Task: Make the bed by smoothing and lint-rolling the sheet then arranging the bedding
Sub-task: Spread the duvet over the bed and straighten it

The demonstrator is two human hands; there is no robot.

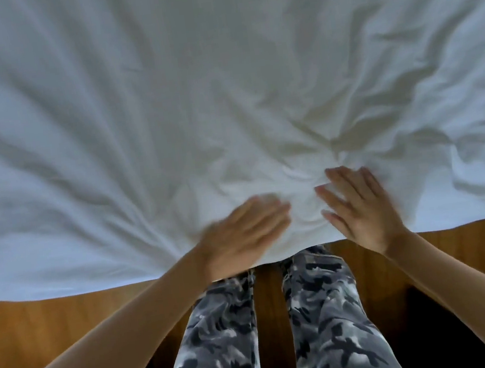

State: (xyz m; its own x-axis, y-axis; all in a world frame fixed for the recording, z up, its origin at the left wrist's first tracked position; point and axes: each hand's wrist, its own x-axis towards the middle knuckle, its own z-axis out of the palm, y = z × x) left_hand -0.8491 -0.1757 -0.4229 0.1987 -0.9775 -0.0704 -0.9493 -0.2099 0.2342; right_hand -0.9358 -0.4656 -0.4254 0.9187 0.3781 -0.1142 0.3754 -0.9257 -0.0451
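Over on the left the white sheet (84, 148) lies across the bed in long, shallow creases that fan outward from the near edge, as if the cloth is drawn toward the spot where the person stands. It covers the whole bed as far as I can see and hangs just over the near side, above the brown wooden floor (53, 323).

Coming toward the middle, the left hand (243, 235) lies on the sheet close to that near edge, fingers straight and close together, palm down. It is blurred, so I take it to be sweeping across the cloth; it grips nothing. Below it stand the person's legs in grey camouflage trousers (322, 320), right against the bed, which puts both arms within reach of the rumpled patch.

Just to the right, the right hand (357, 209) is flat too, fingers spread apart and pointing up the bed, pressing the cloth, not pinching it. Beyond its fingertips sits the worst bunching, a knot of short, deep wrinkles (334, 142). I judge the two hands are set side by side here to push that knot flat and outward.

Farther right the sheet ripples in softer folds toward the edge. I see no lint roller and no other bedding, so smoothing looks like the step in hand.
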